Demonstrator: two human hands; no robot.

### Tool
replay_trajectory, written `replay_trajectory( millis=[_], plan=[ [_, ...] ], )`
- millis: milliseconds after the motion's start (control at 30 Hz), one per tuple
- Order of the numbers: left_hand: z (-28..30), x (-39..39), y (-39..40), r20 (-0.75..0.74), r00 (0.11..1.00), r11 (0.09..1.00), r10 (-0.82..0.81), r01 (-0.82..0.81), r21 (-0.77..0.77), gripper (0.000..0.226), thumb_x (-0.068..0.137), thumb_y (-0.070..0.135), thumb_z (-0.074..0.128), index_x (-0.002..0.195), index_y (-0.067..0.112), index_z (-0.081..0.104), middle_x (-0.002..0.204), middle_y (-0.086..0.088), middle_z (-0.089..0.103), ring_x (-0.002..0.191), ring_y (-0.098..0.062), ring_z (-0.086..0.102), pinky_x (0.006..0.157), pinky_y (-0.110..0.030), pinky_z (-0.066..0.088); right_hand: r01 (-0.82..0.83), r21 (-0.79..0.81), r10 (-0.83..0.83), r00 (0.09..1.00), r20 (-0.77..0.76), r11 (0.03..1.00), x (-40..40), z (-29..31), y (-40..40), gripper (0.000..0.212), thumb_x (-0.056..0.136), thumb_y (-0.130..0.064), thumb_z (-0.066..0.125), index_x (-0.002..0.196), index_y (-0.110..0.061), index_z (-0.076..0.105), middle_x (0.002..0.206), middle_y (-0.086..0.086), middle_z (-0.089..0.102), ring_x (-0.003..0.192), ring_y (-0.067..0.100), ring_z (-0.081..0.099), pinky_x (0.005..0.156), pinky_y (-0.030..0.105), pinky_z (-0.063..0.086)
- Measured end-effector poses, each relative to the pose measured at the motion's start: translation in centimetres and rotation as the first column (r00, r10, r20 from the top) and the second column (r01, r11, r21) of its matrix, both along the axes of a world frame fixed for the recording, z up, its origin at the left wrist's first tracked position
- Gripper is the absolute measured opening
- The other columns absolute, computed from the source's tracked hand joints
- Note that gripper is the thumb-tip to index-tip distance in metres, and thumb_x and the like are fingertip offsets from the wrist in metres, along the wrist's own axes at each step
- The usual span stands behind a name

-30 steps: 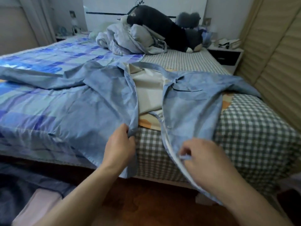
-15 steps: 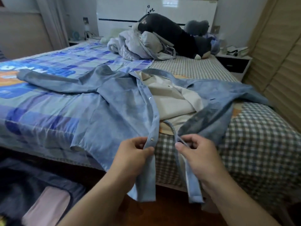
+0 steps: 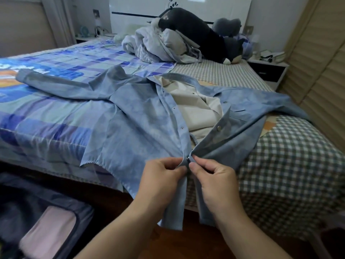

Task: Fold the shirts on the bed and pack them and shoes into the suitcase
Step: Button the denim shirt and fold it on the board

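Both my hands pinch the blue shirt [image 3: 141, 128] plackets: left hand [image 3: 162, 179], right hand [image 3: 214, 181], at the snap [image 3: 188, 159]. Alignment looks unclear; a mismatch would skew the front.

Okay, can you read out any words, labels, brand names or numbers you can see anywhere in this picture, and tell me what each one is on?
No text can be read anywhere.
Headboard: a dark leaf motif, no letters.
Blue shirt: plain metal snaps, no label or brand showing.
Blue patterned bedcover: white shapes at its far left edge may be lettering, too blurred and cut off to read.
Items on the nightstand: too small to read.
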State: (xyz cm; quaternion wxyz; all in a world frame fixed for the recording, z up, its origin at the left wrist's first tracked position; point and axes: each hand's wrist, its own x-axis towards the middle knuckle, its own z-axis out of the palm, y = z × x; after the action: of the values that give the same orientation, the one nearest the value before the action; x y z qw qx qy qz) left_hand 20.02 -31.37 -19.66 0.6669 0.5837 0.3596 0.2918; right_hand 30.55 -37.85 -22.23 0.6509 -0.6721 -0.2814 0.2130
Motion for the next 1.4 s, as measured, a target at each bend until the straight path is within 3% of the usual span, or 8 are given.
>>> replay_trajectory(
  millis=[567,633,733,833,933,1067,1267,1400],
  plan=[
    [-3.0,-0.1,-0.4,-0.262,0.961,0.913,0.084,0.032,0.407,0.028,0.088,0.014,0.073,0.089,0.041,0.078,0.079,0.006,0.071,0.082,-0.004,0.067,0.078,-0.025,0.052,0.046,-0.073,-0.012,0.913,0.408,0.996,-0.2,-2.2,-1.9,0.017,0.085,-0.003,0.077,0.085,-0.019,0.081,0.078,-0.014,0.069,0.079,0.001,0.068,0.075,0.011,0.047],
    [-3.2,-0.5,-0.1,-0.462,0.886,0.862,-0.041,0.265,0.433,0.022,0.091,0.019,0.068,0.086,0.039,0.076,0.076,0.010,0.072,0.081,-0.001,0.066,0.067,-0.012,0.043,0.054,-0.266,0.105,0.829,0.549,0.963,0.6,-2.8,-3.0,0.011,0.089,-0.012,0.074,0.092,-0.020,0.081,0.084,-0.009,0.069,0.085,0.005,0.067,0.078,0.016,0.049],
    [-3.9,-1.1,1.1,-0.758,0.651,0.762,-0.050,0.515,0.392,0.019,0.094,0.034,0.057,0.079,0.029,0.068,0.077,0.002,0.068,0.081,-0.015,0.064,0.065,-0.020,0.044,0.086,-0.742,0.465,0.730,0.501,0.665,1.4,-2.7,-3.8,0.022,0.092,-0.040,0.064,0.103,-0.024,0.075,0.101,-0.003,0.069,0.102,0.017,0.065,0.085,0.032,0.050],
    [-3.3,0.2,2.9,-0.625,0.748,0.793,0.222,0.234,0.562,0.019,0.096,0.039,0.054,0.092,0.024,0.067,0.094,0.002,0.070,0.093,-0.022,0.064,0.081,-0.037,0.051,0.264,-0.496,0.111,0.789,0.605,0.827,3.5,-0.1,-3.1,0.014,0.096,-0.035,0.061,0.104,-0.026,0.068,0.102,-0.009,0.065,0.090,0.009,0.062,0.073,0.026,0.049],
    [-2.0,2.8,3.7,-0.512,0.818,0.892,0.263,-0.004,0.452,0.026,0.096,0.049,0.053,0.087,0.024,0.057,0.091,0.001,0.066,0.090,-0.023,0.062,0.080,-0.039,0.050,0.356,-0.275,-0.118,0.775,0.621,0.893,4.3,1.9,-0.5,0.023,0.091,-0.038,0.067,0.095,-0.023,0.050,0.095,-0.009,0.054,0.080,0.007,0.053,0.066,0.023,0.040],
    [-3.1,5.9,4.5,-0.601,0.735,0.857,0.313,0.054,0.513,0.042,0.095,0.061,0.049,0.097,0.019,0.049,0.109,-0.008,0.065,0.103,-0.039,0.061,0.081,-0.043,0.048,0.355,-0.354,-0.055,0.769,0.636,0.865,3.8,-1.0,3.2,0.050,0.080,-0.048,0.078,0.105,-0.021,0.044,0.110,0.002,0.053,0.104,0.023,0.054,0.087,0.035,0.044],
    [-4.8,7.2,5.2,-0.662,0.644,0.805,0.383,0.117,0.581,0.053,0.093,0.069,0.047,0.105,0.018,0.051,0.117,-0.007,0.064,0.107,-0.039,0.062,0.076,-0.041,0.041,0.472,-0.388,-0.132,0.752,0.646,0.792,4.5,-3.1,4.6,0.024,0.093,-0.021,0.066,0.111,-0.015,0.052,0.116,0.007,0.060,0.110,0.031,0.059,0.089,0.038,0.042],
    [-5.2,7.3,4.4,-0.654,0.651,0.792,0.387,0.129,0.597,0.047,0.092,0.067,0.051,0.102,0.021,0.051,0.112,-0.003,0.064,0.103,-0.037,0.064,0.080,-0.043,0.050,0.416,-0.434,-0.212,0.870,0.445,0.799,5.3,-2.1,4.8,0.016,0.094,-0.020,0.067,0.109,-0.017,0.063,0.110,0.004,0.069,0.107,0.027,0.062,0.084,0.031,0.042]
  ],
)
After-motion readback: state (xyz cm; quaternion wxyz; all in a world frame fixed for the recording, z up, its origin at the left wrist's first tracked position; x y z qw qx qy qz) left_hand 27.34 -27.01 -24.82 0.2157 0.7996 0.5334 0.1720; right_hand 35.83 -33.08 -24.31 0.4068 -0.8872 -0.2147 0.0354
